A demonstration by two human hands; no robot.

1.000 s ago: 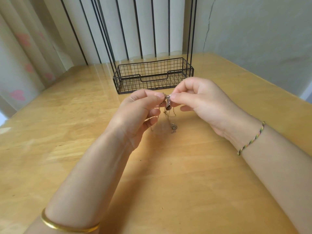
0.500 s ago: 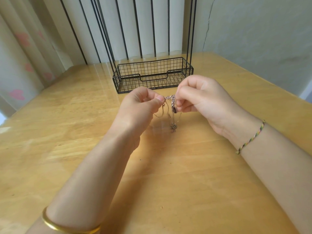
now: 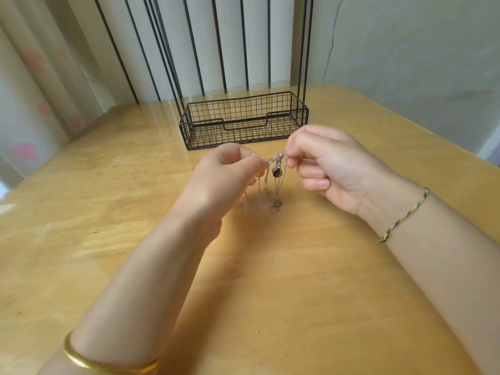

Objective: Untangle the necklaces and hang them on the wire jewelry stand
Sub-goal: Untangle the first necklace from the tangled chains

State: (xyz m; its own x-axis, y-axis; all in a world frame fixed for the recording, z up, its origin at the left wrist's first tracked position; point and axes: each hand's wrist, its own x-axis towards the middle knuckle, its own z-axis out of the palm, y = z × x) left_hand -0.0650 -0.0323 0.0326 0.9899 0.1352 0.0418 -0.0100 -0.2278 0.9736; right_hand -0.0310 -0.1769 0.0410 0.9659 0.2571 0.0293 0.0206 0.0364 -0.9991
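Note:
A knot of thin silvery necklaces (image 3: 276, 161) is stretched between my two hands above the wooden table (image 3: 270, 280). My left hand (image 3: 224, 177) pinches its left end and my right hand (image 3: 324, 161) pinches its right end. Fine chains and a dark pendant hang down from the knot, and a small charm at the bottom reaches the tabletop. The black wire jewelry stand (image 3: 243, 117) rises just behind my hands, with a mesh basket as its base and tall uprights running out of the top of the view. Its hanging bars are not visible.
A curtain with pink prints hangs at the left, and pale vertical blinds stand behind the stand. A grey wall runs along the table's right side. I wear a gold bangle on the left wrist and a braided cord on the right.
My hands have drawn a little apart, stretching the knotted chains into a short line between them. The pendant has swung down and now hangs free.

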